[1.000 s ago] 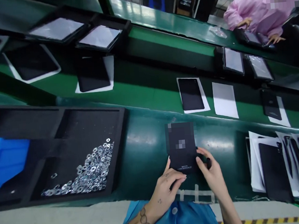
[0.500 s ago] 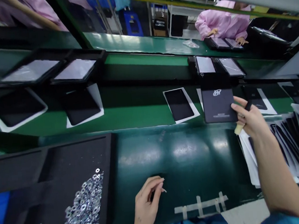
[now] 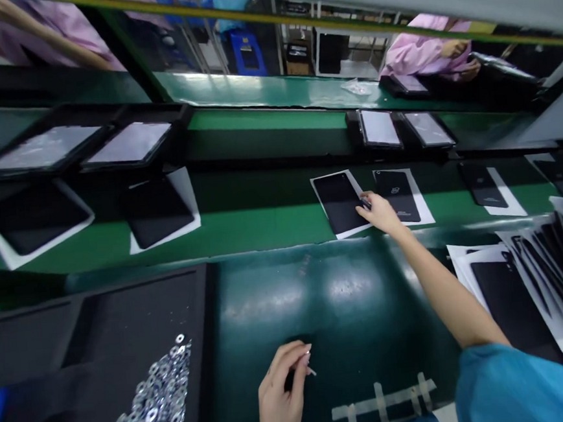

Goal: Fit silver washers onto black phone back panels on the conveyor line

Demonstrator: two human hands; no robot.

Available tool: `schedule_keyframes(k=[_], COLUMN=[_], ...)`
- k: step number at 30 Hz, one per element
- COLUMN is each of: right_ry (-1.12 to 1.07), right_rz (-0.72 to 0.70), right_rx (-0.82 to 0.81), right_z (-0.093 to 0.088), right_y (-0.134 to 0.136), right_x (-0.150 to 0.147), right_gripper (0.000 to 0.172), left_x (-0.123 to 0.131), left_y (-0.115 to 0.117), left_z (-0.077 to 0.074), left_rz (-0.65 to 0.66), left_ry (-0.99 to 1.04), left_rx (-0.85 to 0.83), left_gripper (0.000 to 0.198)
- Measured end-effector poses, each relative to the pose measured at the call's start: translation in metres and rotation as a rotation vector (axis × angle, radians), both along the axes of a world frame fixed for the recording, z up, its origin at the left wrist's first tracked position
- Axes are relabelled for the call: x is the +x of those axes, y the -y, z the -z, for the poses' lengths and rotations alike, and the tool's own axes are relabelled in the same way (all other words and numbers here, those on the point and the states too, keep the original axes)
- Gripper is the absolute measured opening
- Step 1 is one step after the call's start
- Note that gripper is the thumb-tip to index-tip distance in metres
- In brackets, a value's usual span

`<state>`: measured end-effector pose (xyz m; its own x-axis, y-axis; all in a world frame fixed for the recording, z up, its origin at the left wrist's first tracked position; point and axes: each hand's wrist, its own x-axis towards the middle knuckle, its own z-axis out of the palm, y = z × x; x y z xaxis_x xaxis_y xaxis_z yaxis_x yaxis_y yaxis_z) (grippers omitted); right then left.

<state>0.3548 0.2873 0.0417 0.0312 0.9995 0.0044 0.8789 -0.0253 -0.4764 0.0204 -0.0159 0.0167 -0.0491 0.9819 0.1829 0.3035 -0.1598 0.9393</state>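
While my right hand [image 3: 379, 212] reaches across the tabletop [image 3: 318, 299], its fingers pinch narrow on one small dark stick [image 3: 365, 203] touching the edge of a black tablet [image 3: 338, 201]. Six black tablets lie on white sheets [image 3: 421, 216] along the green belt [image 3: 263, 228]. My left hand [image 3: 280, 386] rests curled on the tabletop; I cannot tell whether it holds anything.
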Motion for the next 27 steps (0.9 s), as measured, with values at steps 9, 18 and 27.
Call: schedule_keyframes(k=[9, 18, 27], right_ry=[0.022, -0.176, 0.348], right_rz=[-0.006, -0.292, -0.969], right_rx=[-0.067, 0.259, -0.177], right_z=[-0.019, -0.148, -0.106], right_y=[-0.034, 0.08, 0.21], right_x=[-0.021, -0.047, -0.162], right_gripper=[0.041, 0.017, 0.019], left_x=[0.0, 0.0, -0.058], left_y=[0.003, -0.005, -0.06], left_z=[0.006, -0.002, -0.038], left_rz=[-0.043, -0.073, -0.074], left_ry=[0.063, 0.231, -0.082], left_rx=[-0.043, -0.094, -0.17], left_gripper=[0.016, 0.014, 0.019])
